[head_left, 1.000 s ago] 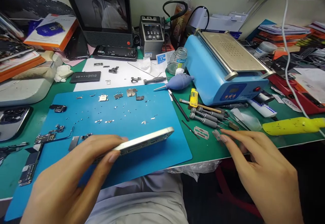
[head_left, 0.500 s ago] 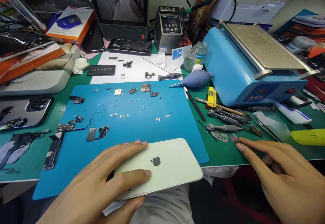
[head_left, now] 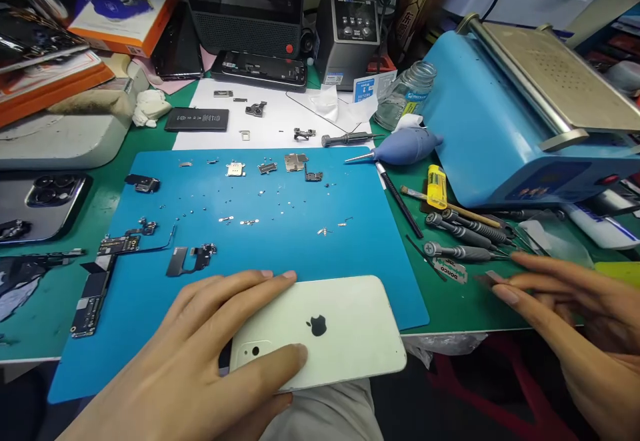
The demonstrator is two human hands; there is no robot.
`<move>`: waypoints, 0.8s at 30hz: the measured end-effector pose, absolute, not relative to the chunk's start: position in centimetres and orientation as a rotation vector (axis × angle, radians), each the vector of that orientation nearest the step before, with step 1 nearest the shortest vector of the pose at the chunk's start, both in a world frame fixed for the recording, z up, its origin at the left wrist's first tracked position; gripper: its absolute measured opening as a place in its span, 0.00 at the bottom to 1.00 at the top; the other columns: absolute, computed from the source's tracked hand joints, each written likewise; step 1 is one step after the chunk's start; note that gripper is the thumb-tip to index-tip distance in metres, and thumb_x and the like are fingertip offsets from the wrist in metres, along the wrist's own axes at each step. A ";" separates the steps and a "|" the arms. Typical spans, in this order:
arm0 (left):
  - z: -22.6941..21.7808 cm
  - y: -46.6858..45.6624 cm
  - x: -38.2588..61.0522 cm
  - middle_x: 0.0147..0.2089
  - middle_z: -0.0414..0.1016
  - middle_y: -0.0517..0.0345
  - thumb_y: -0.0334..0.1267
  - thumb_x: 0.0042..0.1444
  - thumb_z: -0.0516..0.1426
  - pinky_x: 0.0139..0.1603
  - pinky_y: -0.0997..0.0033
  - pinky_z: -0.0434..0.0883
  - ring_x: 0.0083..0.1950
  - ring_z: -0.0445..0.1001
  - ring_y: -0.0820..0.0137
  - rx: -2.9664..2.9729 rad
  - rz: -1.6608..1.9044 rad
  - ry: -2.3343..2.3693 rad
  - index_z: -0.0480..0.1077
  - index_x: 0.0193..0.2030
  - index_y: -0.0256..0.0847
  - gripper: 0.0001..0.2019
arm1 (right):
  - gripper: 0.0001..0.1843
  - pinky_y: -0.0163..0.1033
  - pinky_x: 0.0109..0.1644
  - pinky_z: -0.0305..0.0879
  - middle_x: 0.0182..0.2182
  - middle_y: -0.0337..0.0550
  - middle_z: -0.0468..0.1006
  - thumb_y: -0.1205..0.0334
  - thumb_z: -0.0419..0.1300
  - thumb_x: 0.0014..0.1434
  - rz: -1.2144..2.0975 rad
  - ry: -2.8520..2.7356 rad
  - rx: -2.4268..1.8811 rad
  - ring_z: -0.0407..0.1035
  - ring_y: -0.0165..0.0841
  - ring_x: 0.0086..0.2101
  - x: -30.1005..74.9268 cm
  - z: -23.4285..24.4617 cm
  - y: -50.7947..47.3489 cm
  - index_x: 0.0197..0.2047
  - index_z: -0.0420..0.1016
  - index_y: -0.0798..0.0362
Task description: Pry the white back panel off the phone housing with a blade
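My left hand grips a white phone, back side up with its logo showing, at the near edge of the blue work mat. My right hand rests on the green table at the right, its fingertips touching a small flat metal blade beside a razor blade and several grey screwdrivers. Whether the fingers pinch the blade is unclear. Small screws and metal brackets lie scattered on the mat, with circuit boards and flex cables at its left.
A blue heating machine stands at the right. A soldering station, a monitor, a glass jar and an opened phone frame are at the back. A blue air blower, a black battery and a dark phone lie around.
The left hand turned the white phone from on edge to flat, back side up, and drew it toward me. The right hand slid slightly right along the table by the small blade.
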State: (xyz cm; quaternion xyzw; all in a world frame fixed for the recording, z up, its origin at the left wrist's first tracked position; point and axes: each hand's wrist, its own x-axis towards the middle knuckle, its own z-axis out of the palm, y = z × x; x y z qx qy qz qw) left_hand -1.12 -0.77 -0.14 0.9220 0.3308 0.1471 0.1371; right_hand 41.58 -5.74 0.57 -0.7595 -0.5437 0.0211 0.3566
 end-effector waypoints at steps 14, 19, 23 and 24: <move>0.0 -0.4 -1.2 0.85 0.65 0.70 0.35 0.77 0.61 0.72 0.46 0.68 0.79 0.65 0.53 2.594 0.453 1.021 0.78 0.67 0.71 0.21 | 0.11 0.36 0.51 0.77 0.45 0.37 0.87 0.75 0.65 0.77 0.318 -2.083 -1.338 0.80 0.29 0.45 29.6 2.4 0.2 0.50 0.85 0.48; 0.0 -0.2 -1.0 0.85 0.64 0.70 0.37 0.79 0.60 0.73 0.47 0.64 0.79 0.65 0.55 2.553 0.477 1.013 0.79 0.65 0.66 0.17 | 0.10 0.35 0.51 0.75 0.45 0.35 0.86 0.74 0.65 0.78 0.347 -2.119 -1.343 0.79 0.27 0.46 29.5 2.6 0.7 0.51 0.83 0.48; 0.1 -0.2 -0.9 0.85 0.65 0.71 0.40 0.80 0.60 0.73 0.48 0.62 0.80 0.63 0.57 2.531 0.466 1.025 0.79 0.66 0.67 0.16 | 0.10 0.34 0.53 0.74 0.46 0.35 0.85 0.73 0.64 0.79 0.315 -2.161 -1.342 0.79 0.26 0.46 29.5 2.6 0.6 0.52 0.82 0.48; 0.2 -0.3 -0.8 0.85 0.67 0.71 0.40 0.80 0.61 0.72 0.49 0.63 0.80 0.64 0.58 2.520 0.473 1.036 0.79 0.66 0.68 0.15 | 0.10 0.34 0.53 0.74 0.46 0.35 0.85 0.73 0.65 0.78 0.302 -2.171 -1.343 0.79 0.26 0.47 29.5 2.6 0.6 0.53 0.82 0.48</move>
